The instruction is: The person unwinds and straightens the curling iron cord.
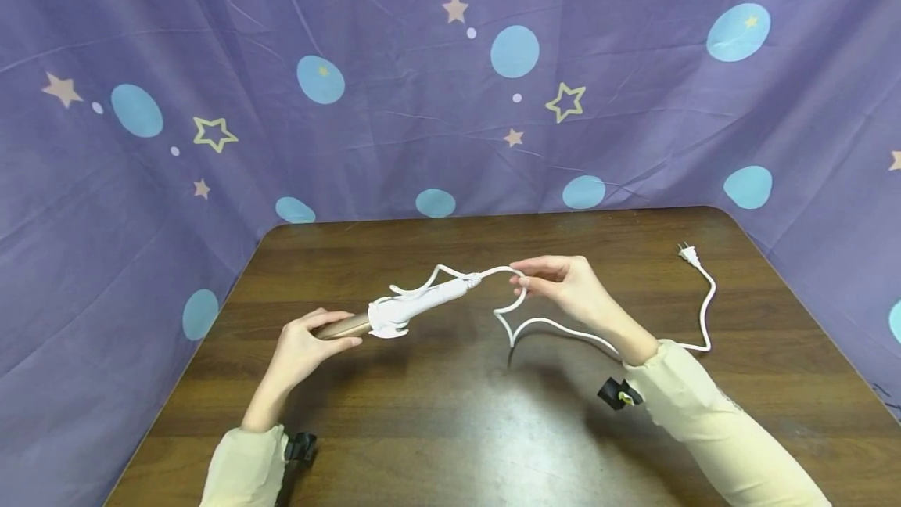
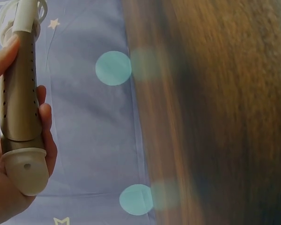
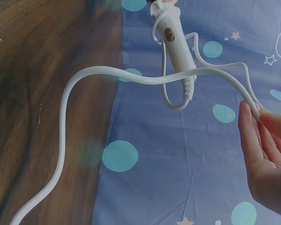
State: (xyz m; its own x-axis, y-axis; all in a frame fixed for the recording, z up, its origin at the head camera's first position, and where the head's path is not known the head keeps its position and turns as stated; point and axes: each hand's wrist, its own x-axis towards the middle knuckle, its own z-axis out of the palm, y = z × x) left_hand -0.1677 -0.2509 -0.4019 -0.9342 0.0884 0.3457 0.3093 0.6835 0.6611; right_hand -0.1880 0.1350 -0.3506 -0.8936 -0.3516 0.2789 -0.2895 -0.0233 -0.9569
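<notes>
My left hand (image 1: 304, 346) grips a curling iron (image 1: 429, 302) by its gold barrel, holding it above the table with the white handle pointing right. In the left wrist view the barrel (image 2: 21, 93) shows rows of small holes and a pale rounded tip (image 2: 27, 171) near my palm. My right hand (image 1: 566, 284) pinches the white power cord (image 1: 545, 321) between thumb and fingers, just right of the handle's end. Seen from the right wrist, the cord (image 3: 63, 126) runs from my fingers in a wide curve, and another stretch loops around the handle (image 3: 178, 47).
A brown wooden table (image 1: 436, 421) lies below both hands. The cord's two-prong plug (image 1: 688, 254) rests toward the table's far right. Behind the table hangs a purple curtain (image 1: 394, 155) printed with stars and blue ovals. Black wrist mounts (image 1: 619, 393) sit at both sleeves.
</notes>
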